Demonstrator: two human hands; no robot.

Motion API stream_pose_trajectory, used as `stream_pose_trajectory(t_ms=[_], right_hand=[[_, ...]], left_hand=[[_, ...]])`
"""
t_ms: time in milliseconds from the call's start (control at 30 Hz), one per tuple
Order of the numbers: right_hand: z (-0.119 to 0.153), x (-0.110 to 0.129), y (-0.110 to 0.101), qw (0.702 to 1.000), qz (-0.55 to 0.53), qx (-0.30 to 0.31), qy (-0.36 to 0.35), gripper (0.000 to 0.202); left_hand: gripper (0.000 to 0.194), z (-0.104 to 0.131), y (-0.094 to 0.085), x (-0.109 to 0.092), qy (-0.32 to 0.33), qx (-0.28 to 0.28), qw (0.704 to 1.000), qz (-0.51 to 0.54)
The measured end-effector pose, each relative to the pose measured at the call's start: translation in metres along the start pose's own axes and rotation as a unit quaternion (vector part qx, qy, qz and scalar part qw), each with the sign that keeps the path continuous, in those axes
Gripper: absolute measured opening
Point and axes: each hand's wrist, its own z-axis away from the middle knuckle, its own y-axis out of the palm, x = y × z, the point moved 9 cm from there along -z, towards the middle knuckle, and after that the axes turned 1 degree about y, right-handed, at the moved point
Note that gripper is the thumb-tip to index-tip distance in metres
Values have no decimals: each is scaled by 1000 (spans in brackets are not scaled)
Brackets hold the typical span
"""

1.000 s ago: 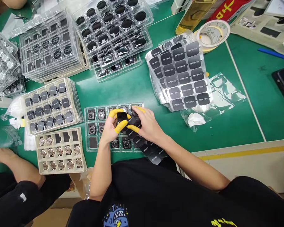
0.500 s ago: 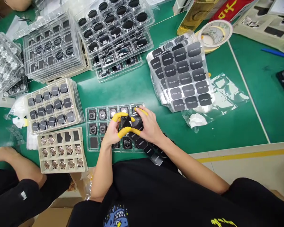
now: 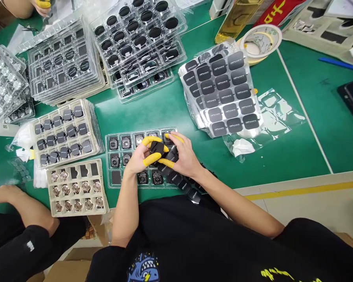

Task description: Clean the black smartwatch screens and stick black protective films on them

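Note:
A black smartwatch case (image 3: 157, 148) is pinched between the yellow-cotted fingers of my left hand (image 3: 139, 156). Its upper side looks dark and matte. Beside it, my right hand (image 3: 184, 156) curls around a sheet of black labelled stickers (image 3: 182, 185), its thumb close to the watch; the sheet runs down under my right forearm. Whether the right fingertips also touch the watch, I cannot tell. Beneath both hands lies a clear plastic tray (image 3: 107, 150) with several smartwatch cases in its pockets, partly hidden by my hands.
Stacked sticker sheets (image 3: 223, 94) lie to the right, near tape rolls (image 3: 260, 41). On the left are a tray of round watches (image 3: 76, 188), a stack of trays with square pieces (image 3: 63, 133) and clear tray stacks (image 3: 141, 43). Another person's arm (image 3: 26, 207) rests at lower left.
The watch has turned in my left fingers: its glossy face showed before, now a matte dark side does. Another person's hand has come into view at the top left.

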Motion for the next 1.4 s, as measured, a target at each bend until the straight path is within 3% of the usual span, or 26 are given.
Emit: stream_pose_trajectory(t_ms=[167, 300, 467, 667, 867, 1000, 1200, 1400], right_hand=[[-2, 14, -12, 1000, 5, -15, -23, 82], [-5, 35, -25, 997, 22, -49, -60, 75], [-8, 54, -42, 993, 29, -82, -74, 45], [-17, 53, -43, 999, -31, 12, -16, 9], [-26, 39, -43, 988, -114, 76, 74, 11], [-30, 32, -47, 972, -169, 75, 142, 18], [-35, 39, -48, 968, -193, 86, 139, 5], [-28, 35, -42, 960, -169, 123, 187, 17]], left_hand=[[67, 14, -2, 3, 44, -34, 998, 21], [70, 24, -6, 0, 91, -92, 990, 56], [69, 32, -3, -10, 116, -131, 983, 63], [60, 40, 9, -28, 146, -127, 979, 55], [56, 58, 9, -42, 207, -149, 967, 1], [56, 67, 11, -45, 219, -162, 962, -12], [53, 69, 15, -47, 241, -186, 952, -23], [58, 70, 12, -44, 238, -217, 946, -34]])
